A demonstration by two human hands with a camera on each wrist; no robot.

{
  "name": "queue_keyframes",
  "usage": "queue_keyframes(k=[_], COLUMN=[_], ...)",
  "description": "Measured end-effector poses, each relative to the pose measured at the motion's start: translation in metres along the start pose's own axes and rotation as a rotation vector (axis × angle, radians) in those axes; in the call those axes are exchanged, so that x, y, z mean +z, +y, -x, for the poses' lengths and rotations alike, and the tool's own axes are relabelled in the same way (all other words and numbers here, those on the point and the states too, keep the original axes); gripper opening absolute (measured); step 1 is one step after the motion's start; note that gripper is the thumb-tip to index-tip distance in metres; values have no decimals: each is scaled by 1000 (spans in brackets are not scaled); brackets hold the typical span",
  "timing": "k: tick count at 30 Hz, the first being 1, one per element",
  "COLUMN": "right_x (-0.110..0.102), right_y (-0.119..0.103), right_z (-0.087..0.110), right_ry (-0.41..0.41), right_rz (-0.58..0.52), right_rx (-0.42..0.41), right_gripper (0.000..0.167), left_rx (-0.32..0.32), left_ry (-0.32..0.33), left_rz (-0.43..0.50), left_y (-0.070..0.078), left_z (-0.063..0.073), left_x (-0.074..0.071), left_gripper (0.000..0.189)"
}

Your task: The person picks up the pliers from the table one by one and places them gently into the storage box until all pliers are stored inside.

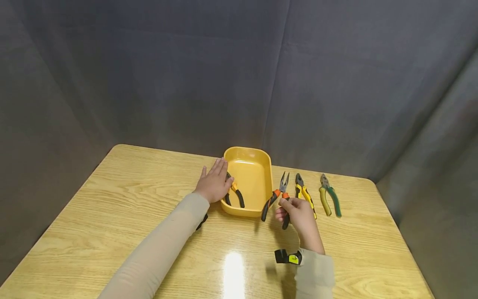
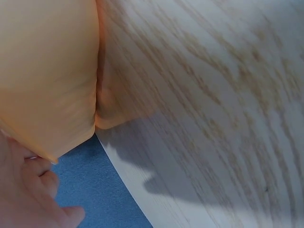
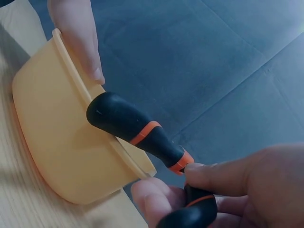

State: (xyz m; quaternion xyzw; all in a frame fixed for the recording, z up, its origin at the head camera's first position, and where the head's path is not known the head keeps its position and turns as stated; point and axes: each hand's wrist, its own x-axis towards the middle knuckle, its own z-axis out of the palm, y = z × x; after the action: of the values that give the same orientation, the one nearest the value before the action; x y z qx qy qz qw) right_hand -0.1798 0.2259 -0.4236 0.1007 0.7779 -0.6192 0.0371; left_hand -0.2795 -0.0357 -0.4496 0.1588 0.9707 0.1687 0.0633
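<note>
Two arms in beige fabric sleeves (image 1: 160,249) are stretched forward over the wood-grained table (image 1: 112,232). Nearest, the right hand (image 1: 296,214) is turned inward beside the yellow plastic rectangular tray (image 1: 255,178), and one handle of the long-nose pliers with black and orange grips (image 1: 284,190) is pinched between its thumb and curled fingers. These pliers are held just right of the tray, metal nose pointing away, handles spread and jaws parted. The left hand (image 1: 213,185) is laid over the tray's left rim, its fingers extended; nothing is gripped by it.

In the right wrist view, the tray's outer wall is shown, with the rounded end of the free black handle seen across its rim; whether the two touch cannot be told. In the left wrist view, the pliers are not shown, only fingers beside the tray's outer side.

Inside the tray, a pair of pliers with yellow and black handles (image 1: 239,195) is lying along the left wall, partly covered by the left hand. Right of the tray, yellow-and-black combination pliers (image 1: 306,195) are placed, then, farther right, pliers with one yellow and one green handle (image 1: 326,185). Behind the tray, a dark grey cloth curtain (image 1: 186,83) is hung.
</note>
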Motion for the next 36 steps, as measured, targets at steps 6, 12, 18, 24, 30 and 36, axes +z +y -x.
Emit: queue_keyframes(k=[6,12,18,24,30,36], right_x=[-1,2,7,12,16,23], right_y=[2,-4,-11,-18,-27,-28], right_z=[-6,-11,-16,-20,-22,-30], right_ry=[-14,-27,-24,-52,-91,-101], right_rz=[-16,-3,26,29,26,39], right_rx=[6,-10,-14,-22,-42,-85], right_gripper=[31,31,30,30,29,30], left_rx=[7,11,1,-7,-8,-14], left_ry=[-1,2,-2,1,-2,-2], left_rz=[-5,9,4,15,10,-5], left_y=[1,2,0,1,2,1], left_z=[2,3,1,1,2,1], left_x=[0,-2,1,2,1,1], left_gripper=[69,69,69,69,69,69])
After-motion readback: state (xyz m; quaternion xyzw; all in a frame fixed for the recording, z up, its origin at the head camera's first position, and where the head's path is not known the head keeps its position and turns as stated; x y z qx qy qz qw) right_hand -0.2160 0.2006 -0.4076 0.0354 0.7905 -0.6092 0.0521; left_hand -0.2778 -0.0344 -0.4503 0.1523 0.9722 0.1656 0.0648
